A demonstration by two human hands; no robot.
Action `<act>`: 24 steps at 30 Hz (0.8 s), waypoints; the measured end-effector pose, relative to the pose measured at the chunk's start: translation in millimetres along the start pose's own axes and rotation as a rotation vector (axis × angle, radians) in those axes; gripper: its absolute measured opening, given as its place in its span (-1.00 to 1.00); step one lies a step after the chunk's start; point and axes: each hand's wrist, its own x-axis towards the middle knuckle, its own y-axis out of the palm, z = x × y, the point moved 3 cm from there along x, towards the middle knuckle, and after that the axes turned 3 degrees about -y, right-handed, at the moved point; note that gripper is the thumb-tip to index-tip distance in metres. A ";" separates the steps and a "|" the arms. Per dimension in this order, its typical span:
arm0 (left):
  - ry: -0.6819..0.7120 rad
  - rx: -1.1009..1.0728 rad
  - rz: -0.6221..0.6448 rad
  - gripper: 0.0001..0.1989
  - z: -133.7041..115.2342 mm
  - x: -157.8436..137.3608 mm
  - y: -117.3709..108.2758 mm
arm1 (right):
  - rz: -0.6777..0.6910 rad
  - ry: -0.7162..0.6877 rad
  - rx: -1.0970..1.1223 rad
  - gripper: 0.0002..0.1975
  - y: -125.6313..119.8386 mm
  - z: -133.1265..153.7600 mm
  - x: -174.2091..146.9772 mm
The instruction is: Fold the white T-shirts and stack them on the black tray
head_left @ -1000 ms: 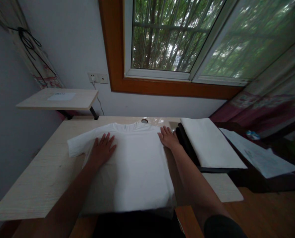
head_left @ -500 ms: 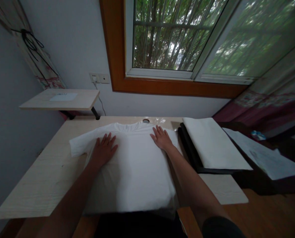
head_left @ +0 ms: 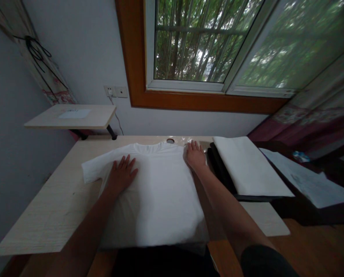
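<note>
A white T-shirt lies spread out on the pale wooden desk, its collar towards the wall and its lower edge at the desk's front. My left hand rests flat on the shirt's left chest, below the left shoulder, with fingers spread. At the shirt's right shoulder and sleeve lies my right hand, palm down with fingers stretched out. It covers most of the right sleeve. The left sleeve reaches outward over the desk.
Right of the shirt is a black folder-like stack with a white sheet on top. Loose paper lies farther right. A small raised shelf stands at the back left. The window is behind the desk.
My right hand has slid outward to the right, from the shirt's upper chest to its right sleeve. My left hand has stayed in place.
</note>
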 end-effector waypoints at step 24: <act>-0.188 0.042 0.004 -0.37 77.7 -12.5 7.6 | 0.109 -0.197 0.113 -0.39 12.6 73.1 -51.6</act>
